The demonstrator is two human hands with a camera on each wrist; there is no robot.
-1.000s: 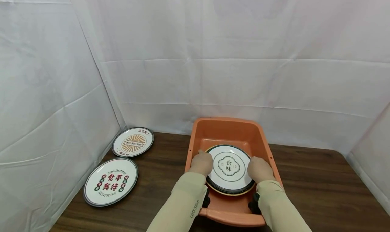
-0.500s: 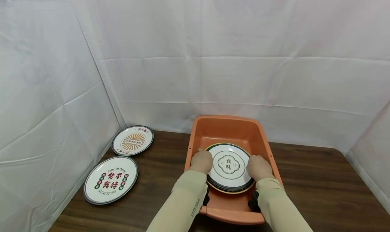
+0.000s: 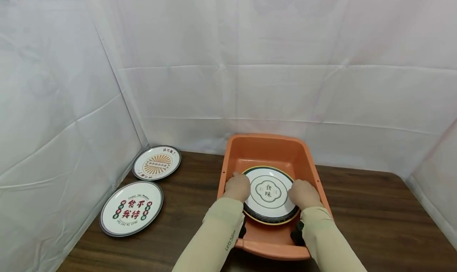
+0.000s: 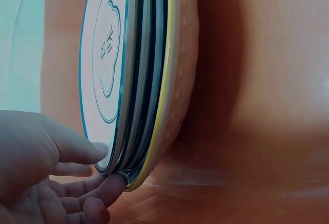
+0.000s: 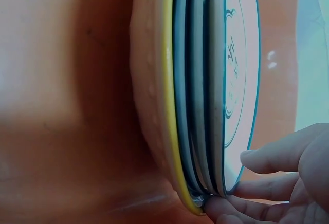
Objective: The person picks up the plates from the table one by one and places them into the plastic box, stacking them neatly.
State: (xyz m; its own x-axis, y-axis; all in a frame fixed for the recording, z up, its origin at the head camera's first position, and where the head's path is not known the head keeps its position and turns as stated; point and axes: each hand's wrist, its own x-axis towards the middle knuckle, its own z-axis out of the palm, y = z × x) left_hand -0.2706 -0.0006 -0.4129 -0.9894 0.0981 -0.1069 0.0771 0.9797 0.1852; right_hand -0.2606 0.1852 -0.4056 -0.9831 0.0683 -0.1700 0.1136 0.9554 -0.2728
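Observation:
A stack of round plates sits in an orange plastic tub (image 3: pixel 265 145), its top plate (image 3: pixel 268 208) white with dark lettering. Beneath several dark-edged plates is a yellow-rimmed dish (image 4: pixel 172 54) with a bumpy pale underside. My left hand (image 3: pixel 237 186) grips the stack's left side; in the left wrist view its thumb (image 4: pixel 95 152) lies on the top plate and the other fingers curl under the dark-edged plates. From the opposite side my right hand (image 3: pixel 304 193) grips likewise, its thumb (image 5: pixel 257 158) on top and fingertips at the gap above the yellow rim.
Two white plates lie on the brown wooden table (image 3: pixel 178 208) to the left: one with red and green lettering (image 3: pixel 132 214), the other with an orange ray pattern (image 3: pixel 157 163) behind it. White cloth (image 3: pixel 271 89) hangs behind and at both sides.
Both hands stay at the sides of the stack. The yellow rim now shows along the far edge, with the white-topped plates slightly nearer me over it. The head view has shifted slightly.

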